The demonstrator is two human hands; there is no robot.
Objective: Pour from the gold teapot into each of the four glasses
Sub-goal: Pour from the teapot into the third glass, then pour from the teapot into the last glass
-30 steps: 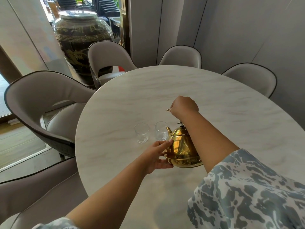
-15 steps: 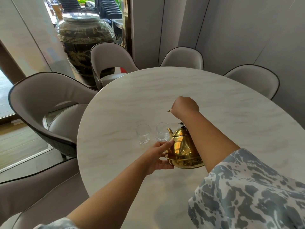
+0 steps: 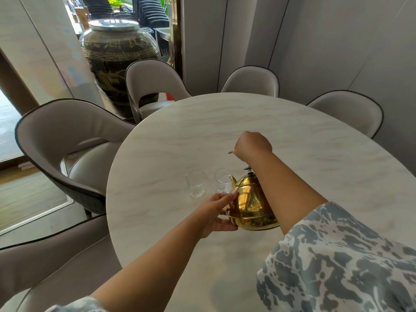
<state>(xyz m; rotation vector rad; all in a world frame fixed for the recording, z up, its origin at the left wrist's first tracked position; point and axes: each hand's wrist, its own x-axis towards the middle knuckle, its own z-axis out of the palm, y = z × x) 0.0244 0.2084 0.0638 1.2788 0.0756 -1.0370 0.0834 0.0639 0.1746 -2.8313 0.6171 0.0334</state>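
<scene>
Setting: a round pale marble table [image 3: 292,136] ringed by grey upholstered chairs [image 3: 67,140], panelled grey walls behind, and a large dark lidded jar [image 3: 117,55] standing by the window at upper left.

Item 1, gold teapot [image 3: 249,203]: I see it near the middle of the table's near half, tipped toward the left, spout raised and pointing at the nearer glass. Its lid knob shows at the top. I cannot tell whether its base touches the table.

Item 2, right hand [image 3: 253,144]: closed in a fist above the pot, gripping the handle, of which only a small gold tip pokes out to the left of the knuckles.

Item 3, left hand [image 3: 216,212]: fingers extended and spread narrowly, pressed against the pot's left side and lower rim, steadying it.

Item 4, right-hand glass [image 3: 221,180]: clear, upright, just beside the spout, partly hidden by it.

Item 5, left-hand glass [image 3: 196,183]: clear, upright, beside the first, apart from the pot. I can make out only these two glasses.

Item 6, sleeve [image 3: 337,262]: patterned blue-grey and white, on the right arm at lower right.
</scene>
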